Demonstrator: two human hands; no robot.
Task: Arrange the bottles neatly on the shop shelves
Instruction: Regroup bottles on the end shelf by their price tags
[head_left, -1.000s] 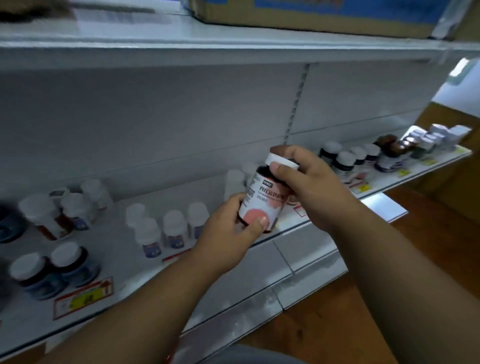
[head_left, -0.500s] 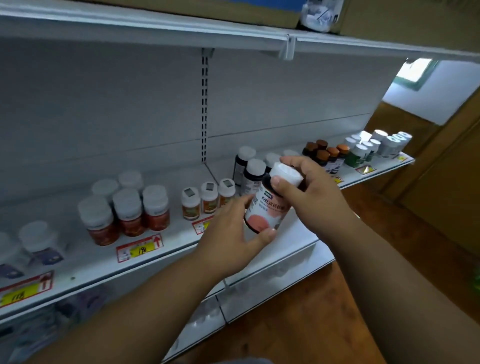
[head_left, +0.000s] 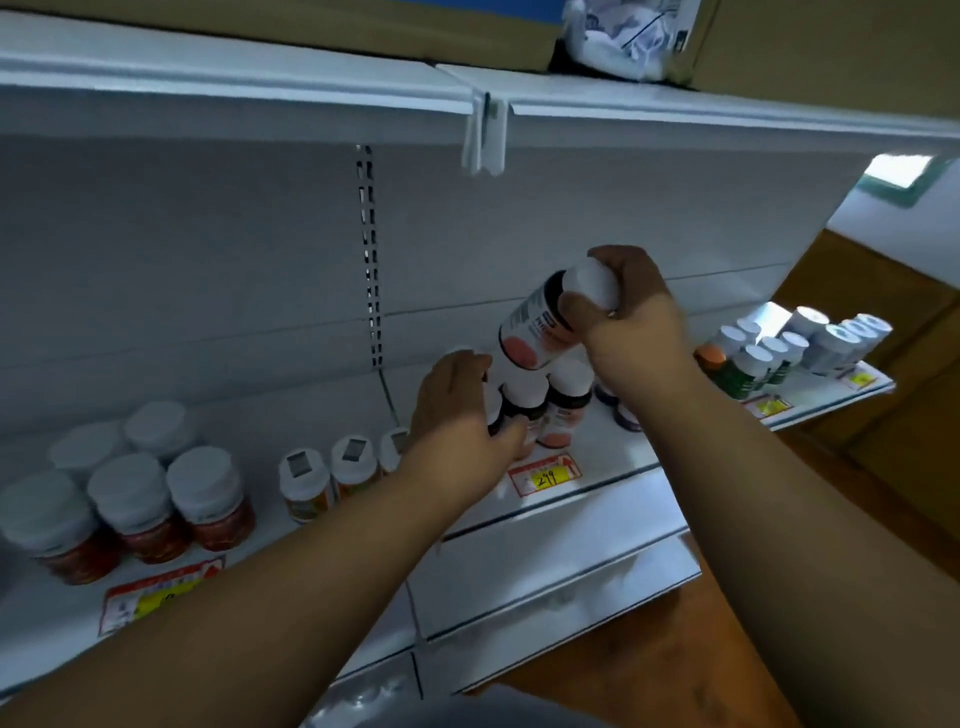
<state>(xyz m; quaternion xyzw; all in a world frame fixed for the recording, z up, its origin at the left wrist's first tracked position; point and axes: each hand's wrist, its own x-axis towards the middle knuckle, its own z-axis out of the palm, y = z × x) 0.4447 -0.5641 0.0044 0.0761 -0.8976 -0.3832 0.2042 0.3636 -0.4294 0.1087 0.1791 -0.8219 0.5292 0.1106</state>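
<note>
I judge the dark plastic bottle with the white screw cap and pink-spotted label (head_left: 540, 332) to be light and rigid, its smooth wall a little slippery, so the ribbed cap or the waist under it looks like the safest place to take hold. My right hand (head_left: 631, 317) has it exactly there: fingers and thumb curled round the cap end, the bottle tilted with its base pointing down and away toward my left hand, held in the air above the matching bottles. My left hand (head_left: 457, 410) is lower and just beside that base, fingers curled round the row of similar dark white-capped bottles (head_left: 569, 402) standing on the white metal shelf (head_left: 587, 499); it seems to steady or nudge them, though I cannot tell how firmly it grips. Just below my left hand a red and yellow price tag (head_left: 545, 475) sits on the shelf edge. Further out from my left hand stand small orange-labelled white-capped bottles (head_left: 304, 488) and wider red jars with white lids (head_left: 208, 499); beyond my right hand, green-labelled bottles (head_left: 748, 366).
</note>
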